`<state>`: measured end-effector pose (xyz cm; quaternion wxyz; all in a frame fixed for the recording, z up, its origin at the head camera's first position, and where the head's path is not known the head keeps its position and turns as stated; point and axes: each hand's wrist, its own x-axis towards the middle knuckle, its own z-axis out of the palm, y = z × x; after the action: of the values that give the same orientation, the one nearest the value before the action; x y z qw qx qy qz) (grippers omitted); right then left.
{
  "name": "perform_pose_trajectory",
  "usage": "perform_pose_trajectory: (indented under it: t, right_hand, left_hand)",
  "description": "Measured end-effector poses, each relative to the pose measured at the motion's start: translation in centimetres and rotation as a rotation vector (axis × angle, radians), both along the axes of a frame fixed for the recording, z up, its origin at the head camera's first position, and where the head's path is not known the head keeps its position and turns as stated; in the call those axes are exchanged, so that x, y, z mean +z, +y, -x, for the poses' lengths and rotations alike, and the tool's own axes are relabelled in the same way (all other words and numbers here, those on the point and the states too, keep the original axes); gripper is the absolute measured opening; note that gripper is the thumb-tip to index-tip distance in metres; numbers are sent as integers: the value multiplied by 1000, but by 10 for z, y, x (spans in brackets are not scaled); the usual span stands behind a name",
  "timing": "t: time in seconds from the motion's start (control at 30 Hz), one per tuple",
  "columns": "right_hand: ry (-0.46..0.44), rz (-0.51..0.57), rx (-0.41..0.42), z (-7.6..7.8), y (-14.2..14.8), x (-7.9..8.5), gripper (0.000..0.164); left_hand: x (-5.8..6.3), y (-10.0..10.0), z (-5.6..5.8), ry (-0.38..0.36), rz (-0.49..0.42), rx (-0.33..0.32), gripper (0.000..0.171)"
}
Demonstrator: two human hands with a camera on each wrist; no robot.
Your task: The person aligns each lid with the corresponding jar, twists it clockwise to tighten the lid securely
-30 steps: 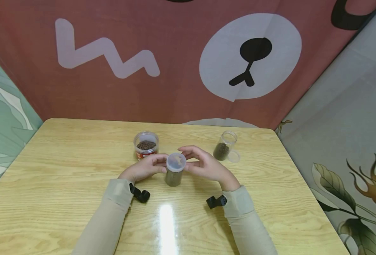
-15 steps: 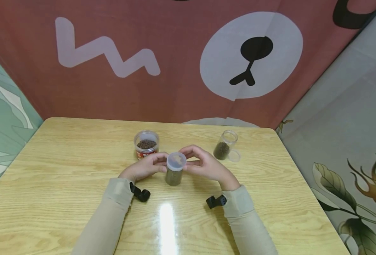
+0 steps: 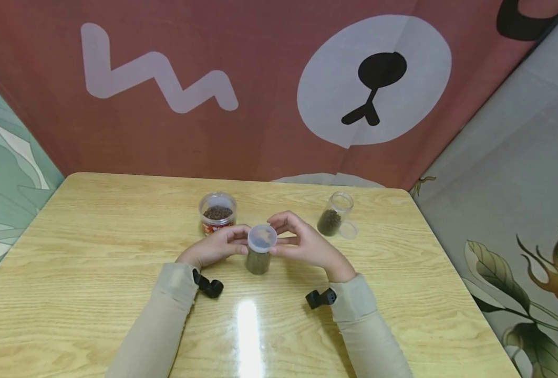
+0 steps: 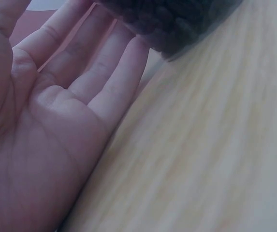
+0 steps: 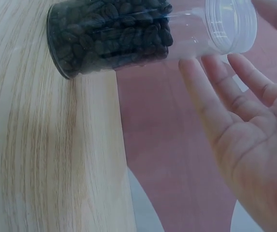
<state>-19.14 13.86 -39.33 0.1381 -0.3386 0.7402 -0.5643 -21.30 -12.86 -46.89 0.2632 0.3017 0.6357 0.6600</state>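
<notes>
A clear jar of dark coffee beans (image 3: 258, 263) stands upright at the table's middle, between the hands, its translucent lid (image 3: 262, 237) on top. My left hand (image 3: 217, 245) holds the jar from the left, with the thumb in front and the fingers behind; the left wrist view shows fingertips at the bean-filled part (image 4: 177, 24). From the right, my right hand (image 3: 305, 244) grips the lid, thumb at its near edge and fingers round the far side. In the right wrist view, fingertips (image 5: 189, 65) lie at the jar's neck, just below the lid.
Behind my left hand stands an open tub (image 3: 217, 210) with a red label and brown beans inside. At the back right an open clear jar (image 3: 334, 215) holds dark beans, a loose translucent lid (image 3: 348, 230) beside it. A printed cloth (image 3: 260, 136) hangs behind the table.
The right hand's fingers have shifted slightly around the lid. The left hand and the jar stay in place.
</notes>
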Motion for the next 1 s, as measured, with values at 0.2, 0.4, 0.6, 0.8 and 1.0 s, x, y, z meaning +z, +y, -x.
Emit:
perform_pose_trajectory:
  t: [0.2,0.4,0.6,0.8,1.0]
  right_hand:
    - [45,-20,47,0,4,0,54]
    - [75,-11,72,1,5,-3,49]
    - [53,-3,53,1,3,-3,47]
    - [32,-13,12,1,0,-2,45]
    - [16,-36,-49,-1,-3,-1,46]
  left_hand:
    - [1,1,1,-2,-9,-10,56]
    - [1,1,1,-11,-7,-8,61]
    - [-1,0,2,29,5,-3,60]
    - [1,0,1,41,22,3,65]
    - [1,0,1,48,32,6,67]
